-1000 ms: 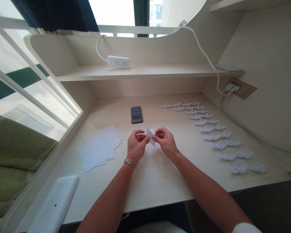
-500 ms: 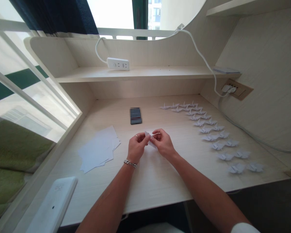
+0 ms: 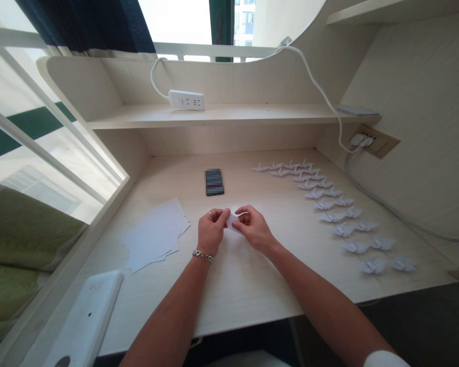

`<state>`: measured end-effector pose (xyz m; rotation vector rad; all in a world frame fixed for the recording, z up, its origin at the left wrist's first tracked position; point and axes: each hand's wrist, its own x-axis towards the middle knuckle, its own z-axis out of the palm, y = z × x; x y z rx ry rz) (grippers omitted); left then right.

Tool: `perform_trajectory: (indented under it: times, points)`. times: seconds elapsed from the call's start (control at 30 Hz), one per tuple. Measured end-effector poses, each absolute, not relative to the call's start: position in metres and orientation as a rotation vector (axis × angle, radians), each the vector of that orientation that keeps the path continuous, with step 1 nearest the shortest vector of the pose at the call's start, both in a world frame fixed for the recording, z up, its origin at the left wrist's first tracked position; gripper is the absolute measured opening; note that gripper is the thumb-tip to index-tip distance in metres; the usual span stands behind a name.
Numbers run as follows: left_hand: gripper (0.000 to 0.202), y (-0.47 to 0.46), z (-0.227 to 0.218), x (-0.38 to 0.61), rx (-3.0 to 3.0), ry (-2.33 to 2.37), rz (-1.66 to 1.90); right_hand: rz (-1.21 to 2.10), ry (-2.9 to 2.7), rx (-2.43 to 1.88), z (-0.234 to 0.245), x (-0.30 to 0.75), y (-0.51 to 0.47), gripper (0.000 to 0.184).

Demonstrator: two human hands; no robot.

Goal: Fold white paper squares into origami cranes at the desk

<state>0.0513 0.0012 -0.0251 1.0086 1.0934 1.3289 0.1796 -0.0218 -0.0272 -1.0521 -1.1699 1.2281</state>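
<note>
Item: 1 small folded white paper piece [image 3: 233, 222], creased and angular, held above the counter [image 3: 252, 288] between 2 bare hands. Left hand [image 3: 211, 231]: fingers [image 3: 219, 216] pressed together, pinching the paper's left side; wears 1 metal ring [image 3: 210, 214] and 1 chain-link bracelet [image 3: 203, 256]. Right hand [image 3: 253, 228]: fingers [image 3: 245, 213] curled, pinching its right side. Nearby: 1 phone [image 3: 214, 182], screen blurred, ahead of the hands; 1 loose pile of smooth white paper sheets [image 3: 155, 234], count unclear, to the left; roughly 25 white origami cranes [image 3: 325, 205], in 2 curving rows to the right, too small to count exactly.
</note>
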Motion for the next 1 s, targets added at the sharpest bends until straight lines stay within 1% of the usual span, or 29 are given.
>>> perform_trajectory:
  times: [0.33,0.5,0.83,1.0]
  points:
    - [0.039,0.007,-0.03,0.044,1.08,1.248,1.36,1.308,-1.205,-1.076,-0.031,0.182,-0.021,0.033]
    - [0.04,0.006,-0.03,0.043,1.099,1.291,1.386,1.395,-1.265,-1.031,-0.03,0.186,-0.021,0.036]
    - [0.039,0.006,-0.028,0.043,1.056,1.272,1.471,1.496,-1.407,-1.105,-0.024,0.203,-0.021,0.041]
    - [0.034,0.004,-0.023,0.043,1.143,1.327,1.481,1.443,-1.372,-1.065,-0.022,0.204,-0.022,0.034]
